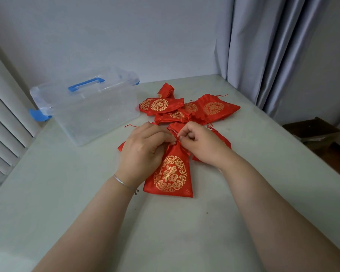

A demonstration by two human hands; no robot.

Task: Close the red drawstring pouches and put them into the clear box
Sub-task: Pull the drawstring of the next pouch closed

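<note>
Head view: left hand (143, 148) curled round the gathered neck of the near pouch (170, 171), right hand (199, 141) pinching a red string at the same neck. Pouch flat on the desk (67, 193), gold emblem up, neck cinched narrow between both hands. Further pouches partly hidden under each hand. Heap of other pouches (185, 107) beyond, well short of the far edge. Clear box (86, 107) far left with lid and blue handle on top; looks empty, and no pouch visibly inside.

To close well, probably: hold the neck steady with the left, draw the string straight outward with the right until the folds bunch evenly, without lifting the fabric or snagging a neighbour's string.

Bare desk all along the near side and between pouch and box, so an unobstructed path leftward. Box near the left edge, beside the slatted blind (6, 114). Curtain (273, 55) near the far right corner; desk edge on the right well apart from the hands. Lid apparently shut, so likely needs opening first.
</note>
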